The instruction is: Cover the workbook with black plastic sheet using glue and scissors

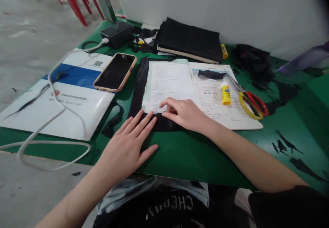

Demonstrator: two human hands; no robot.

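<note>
An open book lies on the green table, with black cloth around its left and lower edges. My left hand rests flat, fingertips spread on the cloth at the book's lower left corner. Bent over the lower edge, my right hand has its thumb on the folded-up flap of black cloth and its other fingers curled. Part of its grip is hidden. On the right page lie a yellow glue stick, a black cloth scrap and scissors with red and yellow handles, partly overhanging the page.
Left of the book are a phone, a white and blue folder, a white cable and a black box. A black-covered book lies behind. Black scraps and a purple bottle are on the right.
</note>
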